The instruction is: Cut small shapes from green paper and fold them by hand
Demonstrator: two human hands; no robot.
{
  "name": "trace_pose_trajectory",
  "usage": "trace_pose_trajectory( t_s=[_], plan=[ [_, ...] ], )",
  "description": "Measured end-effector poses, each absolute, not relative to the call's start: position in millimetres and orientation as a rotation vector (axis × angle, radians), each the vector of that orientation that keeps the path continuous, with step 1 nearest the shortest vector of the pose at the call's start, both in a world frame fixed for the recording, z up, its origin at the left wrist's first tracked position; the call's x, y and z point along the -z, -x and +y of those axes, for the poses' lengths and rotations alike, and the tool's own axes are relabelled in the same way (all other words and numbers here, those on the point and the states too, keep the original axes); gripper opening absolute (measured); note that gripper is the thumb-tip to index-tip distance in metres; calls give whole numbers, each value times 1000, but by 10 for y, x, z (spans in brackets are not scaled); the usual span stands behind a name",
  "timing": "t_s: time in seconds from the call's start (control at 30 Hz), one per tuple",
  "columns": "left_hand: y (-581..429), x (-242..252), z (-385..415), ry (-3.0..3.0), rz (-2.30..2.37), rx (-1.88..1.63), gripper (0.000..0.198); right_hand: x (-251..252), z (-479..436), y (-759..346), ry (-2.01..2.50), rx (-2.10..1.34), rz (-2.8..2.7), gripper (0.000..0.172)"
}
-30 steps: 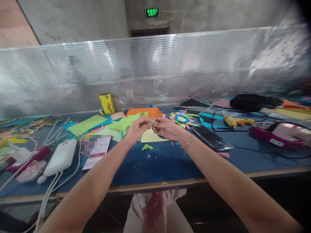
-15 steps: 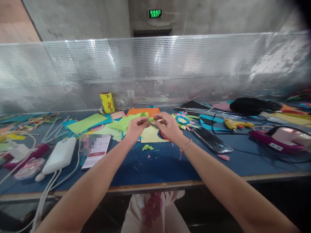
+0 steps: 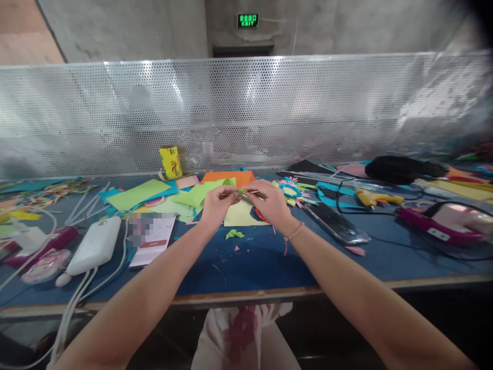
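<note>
My left hand (image 3: 220, 202) and my right hand (image 3: 268, 201) meet above the middle of the table, fingertips pinched together. Between them is a small piece of green paper (image 3: 242, 191), mostly hidden by the fingers. Under the hands lies a pale yellow sheet (image 3: 242, 215), with the red-orange handle of a tool partly covered by my right hand. Light green paper (image 3: 192, 196) spreads behind my left hand, and an orange sheet (image 3: 227, 178) lies farther back. To the right of my right hand sits a blue, pink and yellow paper flower (image 3: 289, 188).
A phone (image 3: 335, 223) and a yellow glue gun (image 3: 377, 197) lie on the right. Toward the left are a white power bank (image 3: 94, 245) with cables and a lit phone (image 3: 154, 240). Green scraps (image 3: 234, 234) lie in front; a perforated metal screen (image 3: 246, 113) stands behind.
The fingers of both hands have drawn closer together around the green paper, and less of it shows. Things on the table stay where they were.
</note>
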State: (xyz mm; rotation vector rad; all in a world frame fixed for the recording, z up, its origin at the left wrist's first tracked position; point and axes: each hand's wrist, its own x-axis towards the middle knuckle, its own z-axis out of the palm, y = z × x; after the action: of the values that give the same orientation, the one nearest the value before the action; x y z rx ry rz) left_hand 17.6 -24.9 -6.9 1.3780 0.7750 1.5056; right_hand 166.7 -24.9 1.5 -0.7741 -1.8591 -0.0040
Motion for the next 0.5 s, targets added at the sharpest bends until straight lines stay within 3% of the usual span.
trace_pose_trajectory(
  t_s=[0.5],
  plan=[
    [-196, 43, -298, -1359, 737, -1517, 16, -17, -268, -1659, 741, -161, -1805, 11]
  ],
)
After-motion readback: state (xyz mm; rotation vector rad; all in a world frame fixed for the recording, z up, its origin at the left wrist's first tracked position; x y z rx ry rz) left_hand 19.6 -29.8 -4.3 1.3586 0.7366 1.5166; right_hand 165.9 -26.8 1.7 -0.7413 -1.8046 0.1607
